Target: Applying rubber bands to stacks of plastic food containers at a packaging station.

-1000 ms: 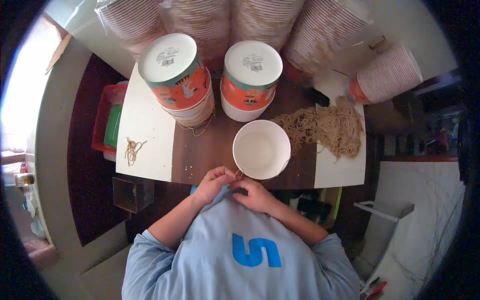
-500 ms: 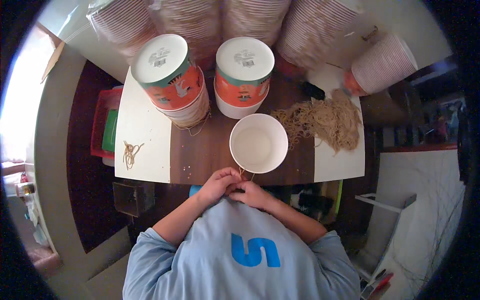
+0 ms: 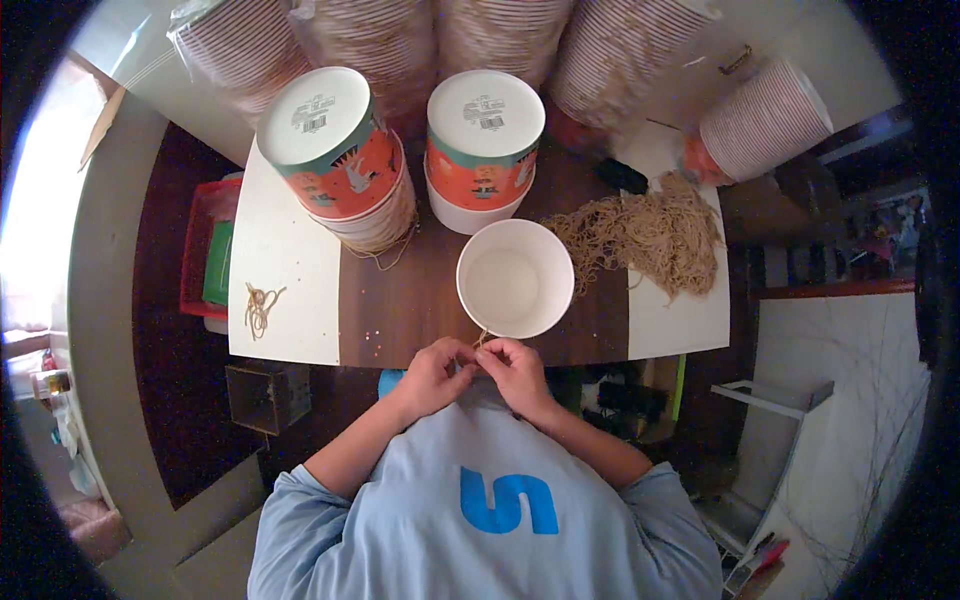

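Near the table's front edge (image 3: 392, 345), a white bucket (image 3: 515, 280) stands just beyond left hand (image 3: 437, 377) and right hand (image 3: 516, 377), both pinching string (image 3: 484, 337).

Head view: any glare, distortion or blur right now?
Head view: bright opening at left is blown out; head view: front edge of the table bows, picture corners go black; head view: wrapped stacks at top look soft, white tub clearer.

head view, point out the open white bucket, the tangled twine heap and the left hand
open white bucket (image 3: 508, 284): head view, on its inside floor
tangled twine heap (image 3: 674, 238): head view, near the heap's middle
left hand (image 3: 433, 378): head view, on the back of the hand
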Motion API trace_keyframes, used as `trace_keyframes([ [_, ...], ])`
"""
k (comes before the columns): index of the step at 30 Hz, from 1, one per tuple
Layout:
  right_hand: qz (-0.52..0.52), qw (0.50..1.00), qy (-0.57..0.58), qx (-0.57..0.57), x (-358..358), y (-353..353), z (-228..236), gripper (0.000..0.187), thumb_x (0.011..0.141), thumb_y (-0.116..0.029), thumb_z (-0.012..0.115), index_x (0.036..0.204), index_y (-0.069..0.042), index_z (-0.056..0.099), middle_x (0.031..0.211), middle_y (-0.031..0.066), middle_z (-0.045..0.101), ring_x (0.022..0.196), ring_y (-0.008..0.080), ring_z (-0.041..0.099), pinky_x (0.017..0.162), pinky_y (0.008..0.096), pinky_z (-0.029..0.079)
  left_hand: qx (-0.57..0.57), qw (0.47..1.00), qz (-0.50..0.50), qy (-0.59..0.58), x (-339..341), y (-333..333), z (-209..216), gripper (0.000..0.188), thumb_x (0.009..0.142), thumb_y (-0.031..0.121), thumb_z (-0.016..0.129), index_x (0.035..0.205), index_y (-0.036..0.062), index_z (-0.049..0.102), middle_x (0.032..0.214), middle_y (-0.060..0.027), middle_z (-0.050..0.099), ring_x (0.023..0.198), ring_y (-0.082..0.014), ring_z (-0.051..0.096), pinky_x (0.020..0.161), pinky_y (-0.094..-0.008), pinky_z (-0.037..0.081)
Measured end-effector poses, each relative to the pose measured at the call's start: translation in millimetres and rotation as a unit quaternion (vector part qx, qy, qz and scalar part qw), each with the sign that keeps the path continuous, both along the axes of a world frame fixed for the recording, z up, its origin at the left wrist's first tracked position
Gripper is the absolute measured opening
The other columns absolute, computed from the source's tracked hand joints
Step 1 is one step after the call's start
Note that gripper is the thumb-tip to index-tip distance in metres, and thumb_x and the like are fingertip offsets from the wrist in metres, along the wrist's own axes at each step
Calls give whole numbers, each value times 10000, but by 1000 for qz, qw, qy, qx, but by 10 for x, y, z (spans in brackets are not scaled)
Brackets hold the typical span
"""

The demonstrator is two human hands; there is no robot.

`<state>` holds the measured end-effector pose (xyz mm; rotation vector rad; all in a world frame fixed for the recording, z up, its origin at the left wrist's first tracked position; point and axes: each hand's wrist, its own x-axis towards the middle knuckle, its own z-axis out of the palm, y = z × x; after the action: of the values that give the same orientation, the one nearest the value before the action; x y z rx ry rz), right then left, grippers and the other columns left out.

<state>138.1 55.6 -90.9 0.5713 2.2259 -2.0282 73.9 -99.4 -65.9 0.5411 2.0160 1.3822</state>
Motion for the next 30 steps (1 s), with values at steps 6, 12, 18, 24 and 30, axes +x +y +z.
trace_keyframes([
  [6,23,998,9,60,11,3,35,139,818,-136,624,849,0,621,758,112,653,661,170,615,615,305,485,-12,991,-23,129,-52,70,-19,354,725,4,602,1074,42,557,903,-128,597,754,-252,607,700,-332,507],
  [12,42,995,25,85,0,22,-5,153,806,-148,634,849,-2,623,765,136,650,653,203,622,611,321,490,-59,972,-77,215,-112,99,-77,420,683,3,621,1095,56,566,931,-159,599,802,-334,608,690,-383,519],
  [18,46,994,-6,95,-9,46,48,141,795,-143,648,812,-6,622,753,126,652,648,201,623,608,325,492,22,963,-4,267,-126,157,-258,238,684,36,622,922,38,626,859,-145,593,746,-326,606,650,-391,519],
  [24,20,996,25,86,-4,100,-42,114,794,-95,647,832,3,603,743,97,641,645,142,602,579,284,476,1,993,64,97,-115,175,-206,116,769,59,640,867,-2,635,853,-127,607,717,-226,634,644,-310,518],
  [30,-4,945,139,297,-118,69,-3,80,779,-66,627,831,-13,597,759,133,628,661,248,618,594,329,480,127,957,119,-230,-63,161,-282,160,844,91,600,926,-42,635,913,-72,644,754,-115,597,702,-255,489],
])
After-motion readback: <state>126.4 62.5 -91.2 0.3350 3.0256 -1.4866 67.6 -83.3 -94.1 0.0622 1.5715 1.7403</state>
